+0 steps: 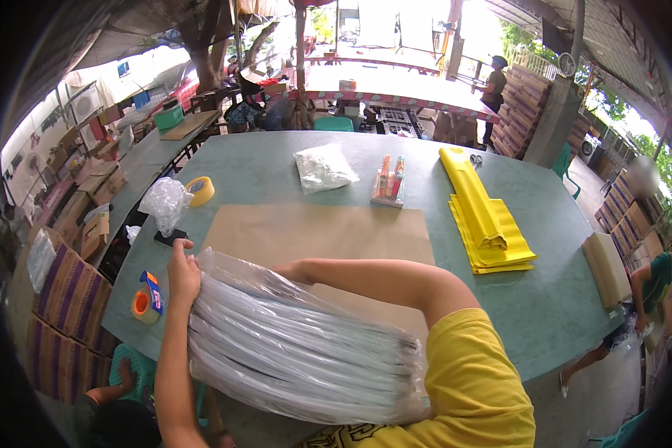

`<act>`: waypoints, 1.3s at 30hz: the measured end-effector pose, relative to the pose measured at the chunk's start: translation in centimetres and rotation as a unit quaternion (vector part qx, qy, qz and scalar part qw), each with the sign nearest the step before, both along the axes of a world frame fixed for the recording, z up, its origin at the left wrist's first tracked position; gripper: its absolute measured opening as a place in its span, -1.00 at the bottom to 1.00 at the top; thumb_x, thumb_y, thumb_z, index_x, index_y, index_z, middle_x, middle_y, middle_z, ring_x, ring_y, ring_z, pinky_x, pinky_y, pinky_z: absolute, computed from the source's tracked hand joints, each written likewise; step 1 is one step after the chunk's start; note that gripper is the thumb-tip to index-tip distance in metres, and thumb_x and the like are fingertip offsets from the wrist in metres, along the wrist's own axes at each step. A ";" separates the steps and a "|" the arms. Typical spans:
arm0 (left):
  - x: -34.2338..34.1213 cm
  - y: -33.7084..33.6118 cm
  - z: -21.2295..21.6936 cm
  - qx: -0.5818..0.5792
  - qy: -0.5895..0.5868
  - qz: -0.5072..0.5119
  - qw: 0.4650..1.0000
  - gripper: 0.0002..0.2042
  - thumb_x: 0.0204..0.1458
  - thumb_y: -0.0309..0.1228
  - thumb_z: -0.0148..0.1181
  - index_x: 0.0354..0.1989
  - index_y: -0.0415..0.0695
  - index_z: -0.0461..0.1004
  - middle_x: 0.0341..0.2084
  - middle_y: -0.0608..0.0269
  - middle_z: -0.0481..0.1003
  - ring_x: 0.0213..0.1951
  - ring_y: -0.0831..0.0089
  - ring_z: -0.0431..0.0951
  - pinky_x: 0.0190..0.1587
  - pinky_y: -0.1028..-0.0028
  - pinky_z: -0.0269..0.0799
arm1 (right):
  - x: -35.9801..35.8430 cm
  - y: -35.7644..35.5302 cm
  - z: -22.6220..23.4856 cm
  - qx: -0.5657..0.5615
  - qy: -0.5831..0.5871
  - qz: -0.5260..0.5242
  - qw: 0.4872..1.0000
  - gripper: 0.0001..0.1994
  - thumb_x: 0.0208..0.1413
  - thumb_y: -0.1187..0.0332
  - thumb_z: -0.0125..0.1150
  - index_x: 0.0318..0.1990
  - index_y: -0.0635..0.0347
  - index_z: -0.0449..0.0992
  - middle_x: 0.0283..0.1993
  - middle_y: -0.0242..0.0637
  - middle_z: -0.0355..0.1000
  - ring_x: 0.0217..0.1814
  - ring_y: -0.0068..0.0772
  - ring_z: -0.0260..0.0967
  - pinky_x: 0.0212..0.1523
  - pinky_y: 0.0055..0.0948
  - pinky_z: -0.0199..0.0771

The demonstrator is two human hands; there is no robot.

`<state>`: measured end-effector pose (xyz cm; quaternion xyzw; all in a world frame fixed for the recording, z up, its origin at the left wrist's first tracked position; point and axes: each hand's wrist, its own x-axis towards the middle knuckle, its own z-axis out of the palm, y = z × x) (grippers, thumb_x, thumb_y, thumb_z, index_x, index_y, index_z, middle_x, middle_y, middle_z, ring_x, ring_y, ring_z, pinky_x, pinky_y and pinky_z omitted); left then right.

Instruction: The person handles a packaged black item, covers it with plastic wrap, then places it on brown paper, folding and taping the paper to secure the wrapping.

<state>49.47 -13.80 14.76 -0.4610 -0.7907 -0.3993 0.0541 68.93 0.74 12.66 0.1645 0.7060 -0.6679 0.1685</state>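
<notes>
A clear plastic bag (299,347) filled with long, pale, strip-like pieces lies slantwise across my front, over the near table edge. My left hand (184,272) is closed on the bag's upper left edge, thumb and fingers pinching the film. My right arm reaches over the bag from the right, and my right hand (295,270) is at its far edge with its fingers hidden behind the film. Beneath and beyond the bag is a flat brown sheet (321,228) on the green table (552,231).
Around the sheet lie yellow folded sheeting (485,224), a small rack of tubes (389,183), a white bag (325,166), crumpled plastic (166,203), yellow tape (200,191), a phone (170,237) and a tape dispenser (148,299). People are at lower left, right and back; stacked cartons (75,291) stand left.
</notes>
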 end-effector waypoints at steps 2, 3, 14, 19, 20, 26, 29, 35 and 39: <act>0.1 0.3 0.0 -0.014 -0.003 0.000 1.000 -0.78 -0.04 -0.66 -0.10 -0.19 -0.19 0.27 -0.32 -0.05 0.44 -0.21 -0.01 0.47 -0.16 0.21 0.33 | 2.7 -2.4 3.2 0.048 -0.003 0.005 0.999 -0.10 0.07 -0.37 -0.46 0.30 0.29 -0.05 0.40 -0.03 -0.24 0.44 -0.13 -0.31 0.36 -0.24 -0.17; 0.5 1.0 0.4 -0.024 -0.011 -0.001 1.000 -0.79 -0.05 -0.67 -0.09 -0.21 -0.20 0.28 -0.33 -0.04 0.45 -0.21 -0.03 0.46 -0.15 0.20 0.33 | 3.9 -3.3 4.5 0.074 -0.006 0.004 0.997 -0.10 0.06 -0.37 -0.47 0.31 0.27 -0.07 0.40 -0.03 -0.24 0.44 -0.13 -0.33 0.36 -0.24 -0.18; 0.4 2.3 0.0 -0.034 -0.017 -0.016 0.999 -0.84 -0.09 -0.67 -0.04 -0.31 -0.21 0.32 -0.38 -0.11 0.47 -0.22 -0.07 0.46 -0.19 0.16 0.33 | 13.7 -10.9 8.2 0.533 0.112 0.118 0.830 0.02 -0.10 -0.44 -0.17 0.33 0.19 -0.16 0.32 0.30 -0.25 0.35 0.31 -0.20 0.18 0.08 0.09; 0.4 2.7 0.3 -0.040 -0.010 -0.013 0.999 -0.83 -0.10 -0.67 -0.04 -0.31 -0.20 0.33 -0.38 -0.10 0.48 -0.23 -0.07 0.46 -0.19 0.15 0.32 | 14.0 -11.3 7.3 0.637 0.127 0.122 0.751 0.06 -0.22 -0.43 0.02 0.30 0.20 -0.08 0.32 0.32 -0.22 0.30 0.41 -0.15 0.07 0.16 0.16; 0.2 2.8 0.3 -0.034 -0.004 -0.017 0.999 -0.83 -0.10 -0.67 -0.04 -0.31 -0.20 0.33 -0.38 -0.10 0.48 -0.23 -0.07 0.46 -0.19 0.15 0.32 | 14.1 -11.2 7.3 0.639 0.129 0.119 0.749 0.06 -0.21 -0.42 0.01 0.30 0.20 -0.08 0.32 0.32 -0.22 0.30 0.41 -0.16 0.07 0.16 0.16; 0.1 3.7 -0.2 -0.048 0.022 -0.020 0.998 -0.85 -0.12 -0.67 -0.05 -0.34 -0.22 0.33 -0.37 -0.09 0.47 -0.23 -0.08 0.46 -0.19 0.13 0.31 | 14.3 -11.1 5.8 0.635 0.148 0.091 0.753 0.07 -0.20 -0.44 -0.03 0.31 0.22 -0.09 0.33 0.31 -0.24 0.33 0.41 -0.24 0.12 0.24 0.04; -0.7 3.3 -0.2 -0.036 0.034 -0.038 0.998 -0.86 -0.13 -0.68 -0.05 -0.36 -0.23 0.34 -0.39 -0.11 0.46 -0.24 -0.09 0.46 -0.20 0.13 0.31 | 14.3 -12.0 6.1 0.626 0.152 0.089 0.759 0.09 -0.21 -0.45 -0.04 0.31 0.24 -0.12 0.34 0.29 -0.27 0.35 0.43 -0.31 0.14 0.31 -0.03; -1.3 2.5 -0.7 -0.033 0.020 -0.061 0.997 -0.87 -0.11 -0.67 -0.08 -0.36 -0.25 0.34 -0.43 -0.13 0.44 -0.29 -0.07 0.45 -0.23 0.16 0.32 | 15.2 -13.2 7.5 0.607 0.138 0.133 0.771 0.09 -0.25 -0.33 0.12 0.32 0.25 -0.14 0.36 0.25 -0.34 0.37 0.41 -0.39 0.17 0.35 -0.13; -2.1 2.2 -1.1 -0.027 0.054 -0.074 0.995 -0.87 -0.10 -0.68 -0.08 -0.35 -0.26 0.33 -0.46 -0.07 0.45 -0.34 0.01 0.47 -0.25 0.22 0.33 | 15.1 -12.9 7.2 0.599 0.155 0.131 0.775 0.08 -0.33 -0.13 0.24 0.32 0.28 -0.14 0.36 0.26 -0.32 0.35 0.36 -0.28 0.14 0.25 -0.01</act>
